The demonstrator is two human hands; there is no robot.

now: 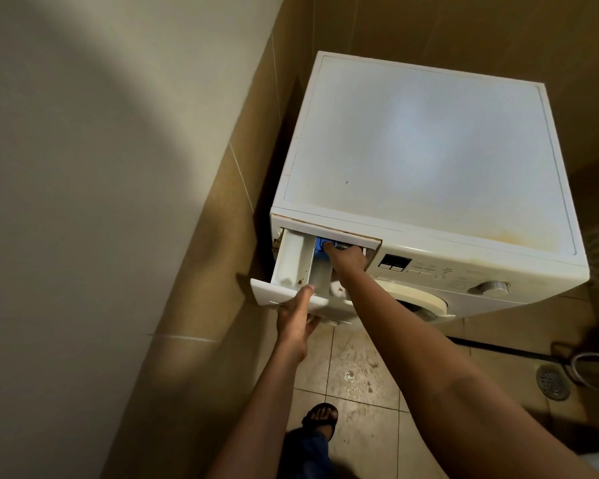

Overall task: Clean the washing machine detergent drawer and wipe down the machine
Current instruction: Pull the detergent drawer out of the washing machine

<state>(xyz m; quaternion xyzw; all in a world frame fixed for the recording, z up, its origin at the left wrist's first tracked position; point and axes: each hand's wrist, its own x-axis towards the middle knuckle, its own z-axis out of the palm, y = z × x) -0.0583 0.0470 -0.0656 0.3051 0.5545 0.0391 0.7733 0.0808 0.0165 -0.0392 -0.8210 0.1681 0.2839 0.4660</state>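
A white front-loading washing machine stands in the corner, its left side close to the tan tiled wall, with a plain cream wall nearer to me on the left. The machine's flat top is bare, with a yellow-brown stain along its front right edge. Below me is a beige tiled floor with grimy patches. A dark hose lies across the floor to the right of the machine.

The detergent drawer is at the machine's top left corner, pulled well out of its slot and tilting slightly down toward me. Its left compartment is open to view, with brown specks near the front. The cream rim of the round door shows just below and right of the drawer.

My left hand grips the drawer's front panel, thumb on the top edge and fingers curled underneath. My right hand reaches into the back of the drawer at the mouth of the slot. Its thumb rests against the blue insert. The other fingers are bent and partly hidden under the housing, so I cannot tell whether they hold anything.

My foot in a black sandal stands on the tiles. A round metal floor drain sits at far right. On the control panel are a small display and a silver dial.
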